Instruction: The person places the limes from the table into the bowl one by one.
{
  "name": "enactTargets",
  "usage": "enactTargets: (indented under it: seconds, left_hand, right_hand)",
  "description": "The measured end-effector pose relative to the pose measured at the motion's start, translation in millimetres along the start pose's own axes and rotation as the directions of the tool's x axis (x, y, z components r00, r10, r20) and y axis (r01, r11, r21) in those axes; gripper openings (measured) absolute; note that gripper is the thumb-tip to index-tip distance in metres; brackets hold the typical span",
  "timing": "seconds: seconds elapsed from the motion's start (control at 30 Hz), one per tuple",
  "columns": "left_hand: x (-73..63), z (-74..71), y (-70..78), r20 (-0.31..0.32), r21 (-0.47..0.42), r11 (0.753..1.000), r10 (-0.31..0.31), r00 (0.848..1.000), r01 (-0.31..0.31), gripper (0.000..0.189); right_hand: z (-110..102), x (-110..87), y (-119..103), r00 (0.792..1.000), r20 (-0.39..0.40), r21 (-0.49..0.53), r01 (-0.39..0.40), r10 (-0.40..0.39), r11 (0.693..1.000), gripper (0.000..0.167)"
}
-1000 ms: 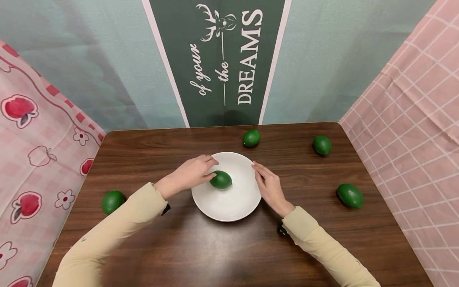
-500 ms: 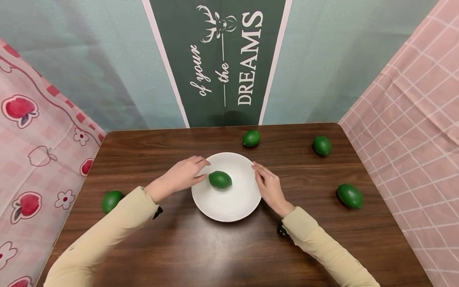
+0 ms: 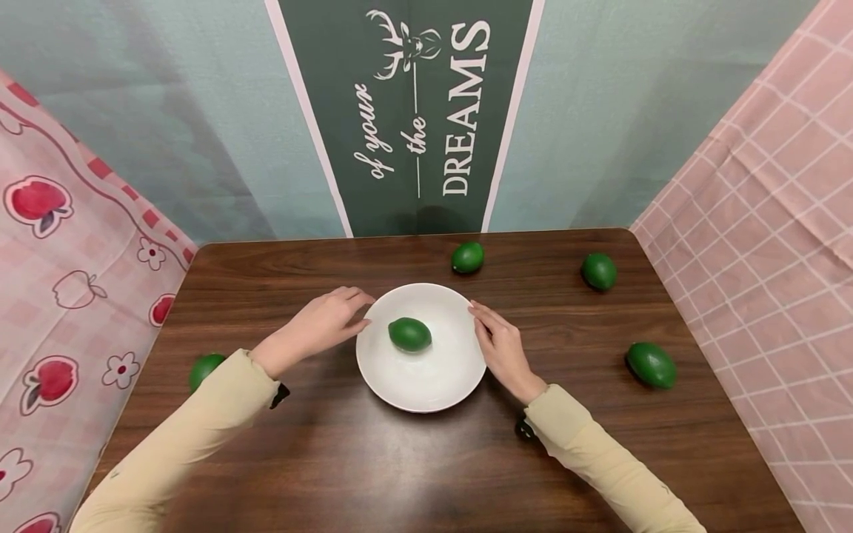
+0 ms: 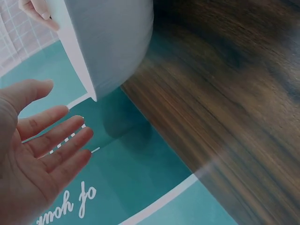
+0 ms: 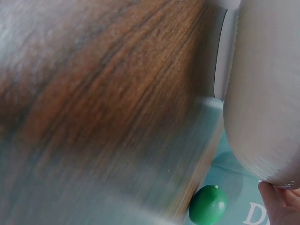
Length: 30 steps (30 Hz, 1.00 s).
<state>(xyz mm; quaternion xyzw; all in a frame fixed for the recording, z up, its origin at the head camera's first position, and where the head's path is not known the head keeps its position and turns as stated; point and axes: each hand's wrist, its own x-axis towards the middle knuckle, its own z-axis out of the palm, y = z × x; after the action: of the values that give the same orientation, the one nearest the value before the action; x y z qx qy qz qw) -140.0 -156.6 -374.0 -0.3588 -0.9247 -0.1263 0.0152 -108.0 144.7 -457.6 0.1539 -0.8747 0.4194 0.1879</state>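
A white bowl [image 3: 426, 385] sits mid-table with one green lime [image 3: 409, 335] lying inside, left of its centre. My left hand [image 3: 318, 326] is just at the bowl's left rim, holding nothing. In the left wrist view its fingers [image 4: 70, 140] are loosely extended, apart from the bowl's outer wall [image 4: 112, 42]. At the opposite side, my right hand [image 3: 503, 348] holds the bowl's right rim, its fingertips at the upper right edge. The right wrist view shows a finger [image 5: 271, 199] against the outside of the bowl; the thumb is hidden there.
More limes lie on the brown wooden table [image 3: 413, 474]: a lime [image 3: 468, 257] behind the bowl, another lime [image 3: 599, 271] at the back right, and a lime [image 3: 651, 364] at the right. A lime [image 3: 205, 369] at the left is partly covered by my left sleeve. Cloth-covered walls surround the table.
My left hand has drawn back leftward from beside the lime to the bowl's left rim, leaving the lime lying in the bowl. The right hand and bowl have stayed in place.
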Motion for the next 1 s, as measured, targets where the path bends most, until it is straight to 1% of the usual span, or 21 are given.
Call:
enactTargets:
  seconds: [0.3, 0.5, 0.77, 1.0]
  left_hand:
    - [-9.4, 0.5, -9.3, -0.012, 0.013, 0.999, -0.037, 0.999, 0.037, 0.032]
    - [-16.6, -2.1, -14.9, -0.014, -0.004, 0.997, -0.075, 0.997, 0.075, 0.032]
    - [-26.8, -3.5, -24.3, -0.004, -0.016, 0.991, -0.132, 0.991, 0.132, 0.035]
    - [-35.4, -7.1, -31.5, 0.013, -0.016, 0.982, -0.19, 0.982, 0.19, 0.035]
  right_hand:
    - [-0.6, -0.3, 0.0, 1.0, -0.001, 0.004, -0.001, 0.001, 1.0, 0.024]
    - [-0.2, -0.4, 0.8, 1.0, 0.004, 0.001, -0.001, 0.001, 1.0, 0.024]
    - [-0.2, 0.1, 0.3, 1.0, 0.0, 0.0, 0.005, -0.005, 1.0, 0.024]
    - [-0.1, -0.3, 0.6, 1.0, 0.002, 0.001, 0.003, -0.003, 1.0, 0.024]
